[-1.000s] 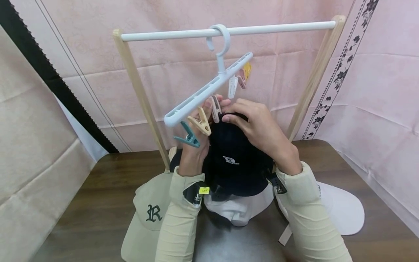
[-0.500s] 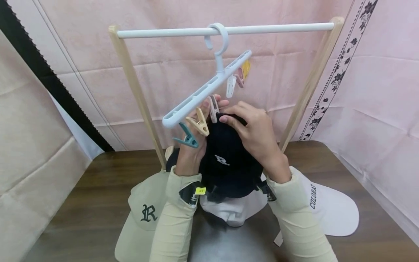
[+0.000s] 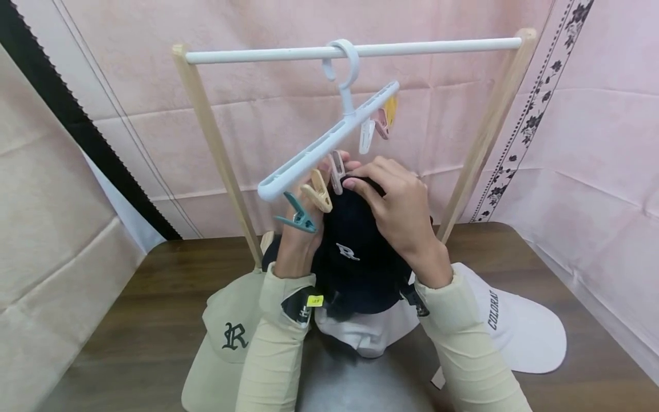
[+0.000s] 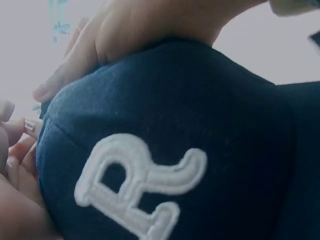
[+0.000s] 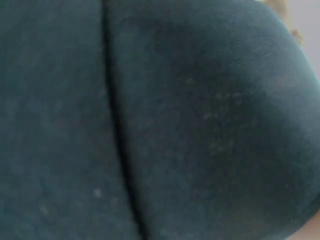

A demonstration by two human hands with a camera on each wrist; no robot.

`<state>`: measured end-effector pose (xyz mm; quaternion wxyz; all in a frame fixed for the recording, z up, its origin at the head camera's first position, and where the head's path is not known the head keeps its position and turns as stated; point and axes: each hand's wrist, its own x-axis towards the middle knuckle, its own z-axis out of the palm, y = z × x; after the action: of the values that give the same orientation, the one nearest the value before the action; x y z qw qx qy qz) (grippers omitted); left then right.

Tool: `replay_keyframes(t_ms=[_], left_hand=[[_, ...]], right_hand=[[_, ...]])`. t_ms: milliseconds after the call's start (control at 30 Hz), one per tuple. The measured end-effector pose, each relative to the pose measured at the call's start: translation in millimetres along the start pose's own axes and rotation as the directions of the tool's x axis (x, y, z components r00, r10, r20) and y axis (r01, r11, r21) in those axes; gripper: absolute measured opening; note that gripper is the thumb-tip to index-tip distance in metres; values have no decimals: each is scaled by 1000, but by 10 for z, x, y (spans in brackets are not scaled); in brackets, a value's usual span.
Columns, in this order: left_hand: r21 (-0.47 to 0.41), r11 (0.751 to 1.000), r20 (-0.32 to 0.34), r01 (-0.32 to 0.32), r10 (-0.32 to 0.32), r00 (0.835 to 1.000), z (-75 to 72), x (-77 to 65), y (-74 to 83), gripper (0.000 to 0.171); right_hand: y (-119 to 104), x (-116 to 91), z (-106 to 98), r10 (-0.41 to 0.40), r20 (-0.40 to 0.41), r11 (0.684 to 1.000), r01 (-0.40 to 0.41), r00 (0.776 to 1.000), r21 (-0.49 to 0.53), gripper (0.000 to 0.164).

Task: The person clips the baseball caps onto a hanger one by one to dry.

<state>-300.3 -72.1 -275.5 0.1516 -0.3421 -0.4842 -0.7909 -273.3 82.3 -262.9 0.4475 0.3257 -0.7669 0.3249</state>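
A navy cap (image 3: 360, 229) with a white R on its front is held up below a light blue hanger (image 3: 329, 140). My right hand (image 3: 404, 212) pinches the cap's top, thumb in front. Behind the hanger's clips, my left hand (image 3: 308, 245) holds a pale pink clothespin (image 3: 337, 173) at the cap's top edge; its fingers are partly hidden. The left wrist view shows fingers (image 4: 17, 167) at that clothespin, beside the cap's crown (image 4: 200, 100). Cap fabric (image 5: 200, 125) fills most of the right wrist view. Whether the clothespin's jaws bite the fabric, I cannot tell.
The hanger hooks over a white rod (image 3: 437, 47) on a wooden stand. Teal (image 3: 301, 217), beige (image 3: 318, 194), white, pink and yellow clothespins hang from it. A sage cap (image 3: 226, 326) lies left on the brown table (image 3: 134, 309), a white cap (image 3: 530, 337) right, another white cap (image 3: 360, 332) between the arms.
The cap and my right hand have shifted slightly left, the cap turning a little. My left hand stays at the pale pink clothespin. The hanger sways only slightly.
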Motion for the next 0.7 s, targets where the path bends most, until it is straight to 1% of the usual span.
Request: replay_keyframes(t_ms=[100,200,300,333,433,500,567,633,700], left_hand=[[11,1000,-2,-10,10,1000,5,2,-6,82],[37,999,-1,3,-3,1000,21,3,24,64],[91,996,-7,8,-8,1000,43,12,56,47],[115,993,-4,1,0,1000,46,14,59,45],[159,987,2,-39,40,999,34,19,44,46],[174,983,0,-63,64,998,11,10,34,48],[180,981,-4,-69,71,997,-14,-4,27,50],[182,981,-5,-66,68,998,-29,-20,14,51],[192,980,0,-57,58,998,-41,-43,-2,52]], right_hand=[[-2,16,-6,-5,-14,1000,5,1000,2,15],[3,16,-8,2,-22,1000,-2,1000,9,16],[9,16,-2,23,-26,999,-23,999,26,18],[11,17,0,32,-25,999,-31,999,35,18],[16,31,8,57,-10,997,-56,998,61,17],[17,38,7,75,18,994,-76,997,72,17],[20,18,-12,108,61,992,-111,992,53,20],[30,-47,-54,165,107,986,-166,980,6,26],[49,-147,-111,238,150,971,-234,960,-48,32]])
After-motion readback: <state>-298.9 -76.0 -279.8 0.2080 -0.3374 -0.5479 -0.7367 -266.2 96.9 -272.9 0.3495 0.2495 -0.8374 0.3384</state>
